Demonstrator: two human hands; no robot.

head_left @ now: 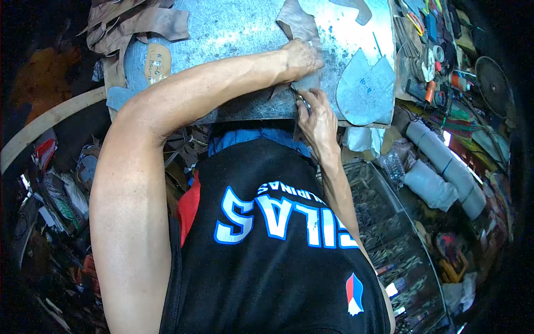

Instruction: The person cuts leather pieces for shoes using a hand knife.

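My left hand [303,58] bears down on a brown-grey leather piece [297,23] lying on the metal-topped table, its fingers curled and partly hidden. Just nearer to my body, my right hand [318,119] is closed around a slim knife [302,100], its tip close to the near end of the leather. Most of the knife's handle is hidden by the fingers. Right of my hands lie grey pointed pattern pieces [364,92], with writing on one of them.
The metal tabletop [233,33] ends close to my waist. Leather scraps [139,25] pile at its left corner, near a tan marked template [158,62]. Tools, including an orange-handled one [430,91], crowd the right side. Wrapped rolls [445,167] lie lower right.
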